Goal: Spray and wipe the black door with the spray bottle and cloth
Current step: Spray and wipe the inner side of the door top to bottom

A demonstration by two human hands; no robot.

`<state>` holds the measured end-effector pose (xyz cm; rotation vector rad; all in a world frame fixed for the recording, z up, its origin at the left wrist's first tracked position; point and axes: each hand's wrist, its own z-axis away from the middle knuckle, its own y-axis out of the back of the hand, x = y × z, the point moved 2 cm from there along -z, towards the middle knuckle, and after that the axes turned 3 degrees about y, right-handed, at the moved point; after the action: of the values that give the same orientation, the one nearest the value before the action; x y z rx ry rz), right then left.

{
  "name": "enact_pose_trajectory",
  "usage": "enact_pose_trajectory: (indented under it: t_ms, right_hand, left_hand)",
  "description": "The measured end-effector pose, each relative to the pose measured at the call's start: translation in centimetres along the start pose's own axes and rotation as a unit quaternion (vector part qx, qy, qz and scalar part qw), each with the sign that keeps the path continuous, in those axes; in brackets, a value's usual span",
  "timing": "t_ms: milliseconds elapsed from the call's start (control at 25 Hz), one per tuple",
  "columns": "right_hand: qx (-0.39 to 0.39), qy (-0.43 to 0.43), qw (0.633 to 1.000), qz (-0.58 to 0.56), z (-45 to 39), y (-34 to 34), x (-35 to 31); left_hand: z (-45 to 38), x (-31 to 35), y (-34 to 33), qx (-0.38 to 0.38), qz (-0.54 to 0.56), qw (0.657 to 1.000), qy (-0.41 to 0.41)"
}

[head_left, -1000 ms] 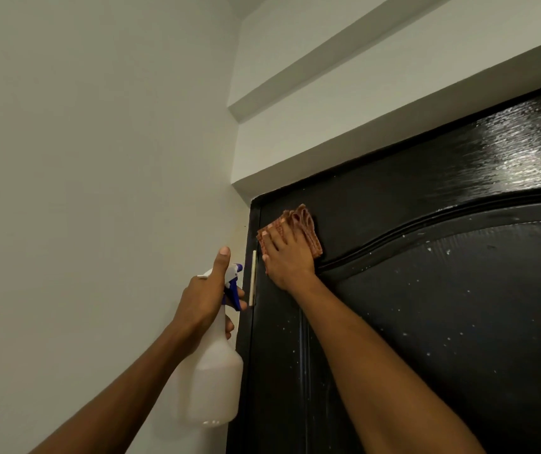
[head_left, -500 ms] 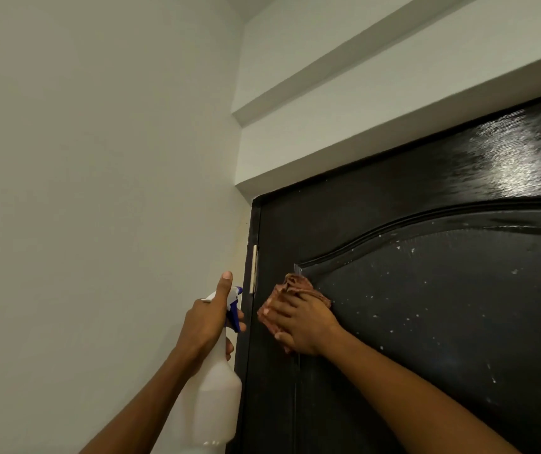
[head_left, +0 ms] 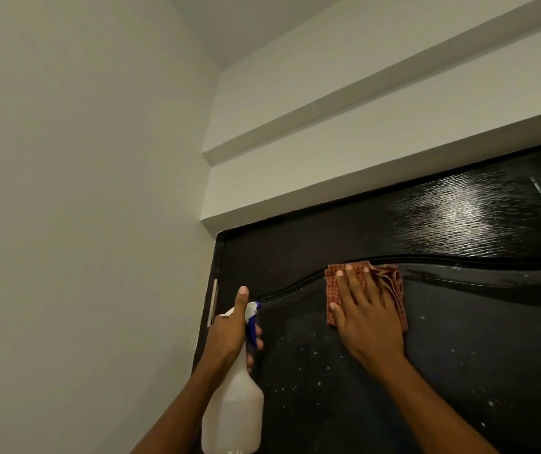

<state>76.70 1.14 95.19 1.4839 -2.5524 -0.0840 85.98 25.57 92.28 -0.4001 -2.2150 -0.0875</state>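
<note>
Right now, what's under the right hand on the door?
The folded checked cloth, pressed flat against the black door by the right hand. The door surface beneath the cloth is covered, so unseen.

We're looking at two bare hands and forearms. Left hand (head_left: pixel 226 335), by the black door's (head_left: pixel 459 371) hinge edge: the thumbnail is showing short and pale. Right hand (head_left: pixel 367 326), further in on the door's panel: the fingernails are showing trimmed short, with pale tips. Left forearm (head_left: pixel 180 411) and right forearm (head_left: pixel 432 404) are running bare to the frame's bottom edge, below the door's arched moulding.
</note>
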Motion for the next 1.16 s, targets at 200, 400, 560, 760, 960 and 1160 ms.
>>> enact_pose_trajectory:
  t_ms: [200,400,560,760,960,1160]
  right_hand:
    - [0.005,0.013,1.000,-0.003,4.6,0.2,-0.7]
    - [-0.021,0.018,1.000,0.003,4.7,0.2,-1.2]
    - [-0.077,0.038,0.996,0.001,3.4,-0.7,-3.0]
    - [-0.118,0.071,0.990,-0.030,1.3,-2.2,-7.5]
    - [-0.162,0.087,0.983,-0.022,-0.8,-4.2,-12.5]
    - [-0.205,0.150,0.967,0.014,-1.5,-6.6,-17.6]
  left_hand:
    - [1.1,-0.1,-1.8,0.009,0.031,0.999,0.008]
    - [2.7,-0.2,0.0,0.076,-0.007,0.997,0.015]
    - [2.9,-0.4,2.1,0.085,-0.010,0.996,0.003]
    - [1.7,-0.9,4.9,0.068,0.017,0.997,0.036]
    - [0.7,-1.2,6.9,0.021,0.026,0.999,0.028]
    - [-1.3,-2.2,9.0,0.002,0.026,0.999,0.018]
